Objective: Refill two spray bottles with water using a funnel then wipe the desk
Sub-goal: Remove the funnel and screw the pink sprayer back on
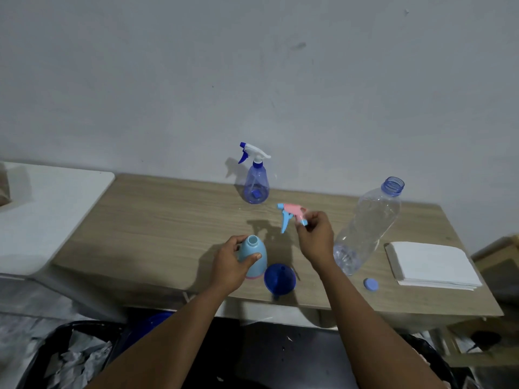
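Observation:
My left hand (231,262) grips a light blue spray bottle body (254,255) that stands upright on the wooden desk (168,217), its neck uncovered. My right hand (314,238) holds the pink and light blue spray head (292,216) above the desk, just right of that bottle. A dark blue funnel (280,277) lies on the desk between my arms. A clear blue spray bottle (256,179) with its white head on stands at the back by the wall. A large clear water bottle (368,228), uncapped, stands to the right of my right hand.
A blue cap (370,284) lies near the desk's front edge. A stack of white cloths or paper (434,265) sits at the right end. A white surface (42,214) adjoins the desk on the left. Dark bins (70,357) with crumpled paper stand below.

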### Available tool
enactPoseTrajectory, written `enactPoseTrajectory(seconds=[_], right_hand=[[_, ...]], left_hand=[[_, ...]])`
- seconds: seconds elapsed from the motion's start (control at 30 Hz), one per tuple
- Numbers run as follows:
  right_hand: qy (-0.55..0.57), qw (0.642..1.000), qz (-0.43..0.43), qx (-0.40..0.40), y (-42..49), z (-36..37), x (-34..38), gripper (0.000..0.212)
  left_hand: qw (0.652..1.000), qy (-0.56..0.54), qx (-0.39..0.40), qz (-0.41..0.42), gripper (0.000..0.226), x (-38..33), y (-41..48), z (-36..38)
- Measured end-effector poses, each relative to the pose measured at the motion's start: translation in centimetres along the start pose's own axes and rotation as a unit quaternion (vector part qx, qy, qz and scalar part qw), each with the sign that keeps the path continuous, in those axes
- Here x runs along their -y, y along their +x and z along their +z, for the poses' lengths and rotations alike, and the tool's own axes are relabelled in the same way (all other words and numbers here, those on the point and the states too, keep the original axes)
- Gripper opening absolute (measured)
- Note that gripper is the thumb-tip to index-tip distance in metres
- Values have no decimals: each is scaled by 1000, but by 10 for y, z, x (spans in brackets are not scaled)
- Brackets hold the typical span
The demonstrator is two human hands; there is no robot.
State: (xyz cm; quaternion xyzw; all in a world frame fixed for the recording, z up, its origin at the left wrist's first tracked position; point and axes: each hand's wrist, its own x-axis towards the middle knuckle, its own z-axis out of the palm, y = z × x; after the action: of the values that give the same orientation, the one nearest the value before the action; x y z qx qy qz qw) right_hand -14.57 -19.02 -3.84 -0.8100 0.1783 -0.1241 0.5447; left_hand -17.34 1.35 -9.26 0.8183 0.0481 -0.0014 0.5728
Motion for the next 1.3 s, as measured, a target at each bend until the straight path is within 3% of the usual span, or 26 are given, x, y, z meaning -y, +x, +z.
enactPoseTrajectory(seconds=[0.17,0.3,0.4,0.73,0.97,1.3], right_hand=[[192,980,19,43,-1,-4,62,40],[237,969,10,65,-11,0,83,37],[254,965,-12,60,-23,5,93,22],[183,977,-82,74,-43,30,87,25],[64,994,-34,81,-62,53,27,26],[50,993,-20,105,-76,64,3,26]], left_hand=[[1000,-4,-3,-2,50,4,1,1],[1000,-2,-5,-10,50,2,-1,2],[1000,-6,-11,-17,49,0,-2,3],[999,-2,-12,-33,52,-1,-2,3],[997,-45,-51,-27,37,-2,-16,14],[999,-15,-36,-15,40,-2,-20,11]])
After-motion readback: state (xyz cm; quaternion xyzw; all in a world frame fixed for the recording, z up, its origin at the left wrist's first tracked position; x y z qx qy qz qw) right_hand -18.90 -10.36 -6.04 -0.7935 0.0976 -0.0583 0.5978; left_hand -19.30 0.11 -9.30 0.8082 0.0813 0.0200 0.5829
